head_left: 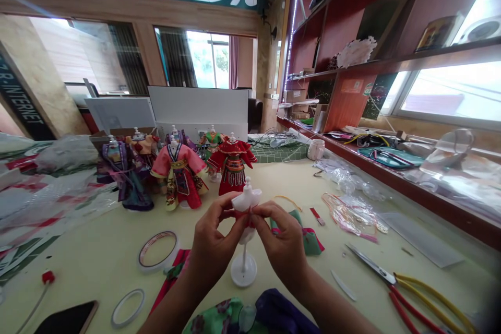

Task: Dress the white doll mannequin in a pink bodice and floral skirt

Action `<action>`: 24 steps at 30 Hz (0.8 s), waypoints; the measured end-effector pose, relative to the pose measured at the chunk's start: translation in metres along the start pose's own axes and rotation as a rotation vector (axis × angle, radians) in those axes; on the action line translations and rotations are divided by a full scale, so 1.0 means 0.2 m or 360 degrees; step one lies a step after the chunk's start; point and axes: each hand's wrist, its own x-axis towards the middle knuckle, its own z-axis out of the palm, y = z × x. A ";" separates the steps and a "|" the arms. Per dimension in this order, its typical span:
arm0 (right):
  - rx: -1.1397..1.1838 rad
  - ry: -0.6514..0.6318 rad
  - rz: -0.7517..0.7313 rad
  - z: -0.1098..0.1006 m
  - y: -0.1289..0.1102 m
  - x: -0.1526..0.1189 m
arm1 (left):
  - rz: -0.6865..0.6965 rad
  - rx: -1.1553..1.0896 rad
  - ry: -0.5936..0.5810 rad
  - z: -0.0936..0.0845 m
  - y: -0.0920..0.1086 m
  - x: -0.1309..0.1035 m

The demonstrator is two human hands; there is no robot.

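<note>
Left hand (217,232) and right hand (285,235), both pinching the red cloth (240,214) at the white form's waist; the form (246,200) stands upright, near centre; tape (156,269) lies left; scissors (391,281) near right, blades apart from everything; far left of centre, dressed dolls (178,167) cluster.

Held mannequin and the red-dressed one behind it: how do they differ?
The held mannequin shows mostly white, with red cloth at its waist; the red-dressed one wears a fuller outfit with hanging fringe. The held mannequin is between the left hand and right hand; no hand touches the red-dressed one. Both are upright and white at the top.
</note>
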 end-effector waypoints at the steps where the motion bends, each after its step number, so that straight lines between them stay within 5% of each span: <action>1: 0.0007 0.0000 0.0003 0.00 0.00 0.00 | 0.0015 0.0012 -0.0010 0.00 0.00 0.00; 15: 0.0050 -0.0015 0.0024 -0.01 -0.01 -0.01 | 0.0287 0.0181 0.0060 0.04 -0.01 -0.01; 24: 0.0014 -0.0075 -0.0042 -0.02 -0.01 -0.03 | 0.0209 0.0134 0.0100 0.04 -0.01 0.00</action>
